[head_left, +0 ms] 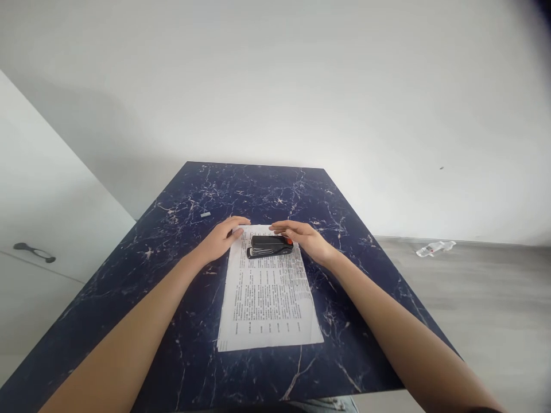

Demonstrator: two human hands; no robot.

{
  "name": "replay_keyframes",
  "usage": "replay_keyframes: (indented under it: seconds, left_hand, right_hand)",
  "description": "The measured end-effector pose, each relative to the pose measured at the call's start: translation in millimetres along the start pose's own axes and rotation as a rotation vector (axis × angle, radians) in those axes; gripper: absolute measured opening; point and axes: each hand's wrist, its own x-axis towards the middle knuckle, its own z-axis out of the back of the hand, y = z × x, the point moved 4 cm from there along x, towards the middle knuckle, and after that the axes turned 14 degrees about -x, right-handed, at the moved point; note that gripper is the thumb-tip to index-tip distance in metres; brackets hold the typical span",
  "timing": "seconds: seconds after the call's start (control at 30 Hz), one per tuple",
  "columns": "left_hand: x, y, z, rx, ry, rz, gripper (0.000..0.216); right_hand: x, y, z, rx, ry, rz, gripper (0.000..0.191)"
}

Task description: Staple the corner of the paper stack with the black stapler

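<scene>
Printed sheets of paper (267, 304) lie on the dark blue marbled table, their text running sideways. On the upper part of the paper rests a black stapler (271, 245) with a red-orange patch at its right end. My left hand (224, 234) is at the upper left corner of the paper, fingers stretched out and thumb apart from them. At the upper right, my right hand (303, 236) reaches over the paper's edge beside the stapler's right end, fingers extended. Neither hand grips anything that I can see; whether the right fingers touch the stapler is unclear.
A small pale strip (205, 214) lies on the table (258, 189) beyond my left hand. A white wall stands behind. On the left is a white cabinet door with a dark handle (35, 252). A clear plastic item (435, 248) lies on the floor at right.
</scene>
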Motion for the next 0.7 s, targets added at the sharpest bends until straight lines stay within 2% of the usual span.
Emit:
replay_keyframes:
  seconds: [0.07,0.2,0.27,0.37,0.53,0.63,0.7]
  left_hand:
    - [-2,-3,1,-0.048,0.081,0.007,0.041]
    - [-8,-4,-6,-0.004,0.284,0.047,0.076]
    - [-10,-1,-9,0.034,0.313,0.075,0.085]
    - [-10,2,-10,0.039,0.306,0.075,0.085]
    - [-10,5,-9,0.025,0.299,0.078,0.082]
    - [-9,3,-8,-0.006,0.295,0.076,0.085]
    - [-8,-3,-6,-0.103,0.249,0.047,0.084]
  right_hand:
    - [-3,-7,0,0.082,0.039,-0.022,0.041]
    - [-4,-19,-6,0.295,0.104,-0.035,0.039]
    - [-3,-25,-8,0.34,0.107,-0.051,0.038]
    - [-2,-31,-7,0.335,0.082,-0.062,0.037]
    - [0,-18,-8,0.207,0.031,-0.056,0.037]
    - [1,-6,-14,-0.032,-0.008,-0.032,0.038]
    - [0,-1,-20,-0.185,-0.041,-0.022,0.034]
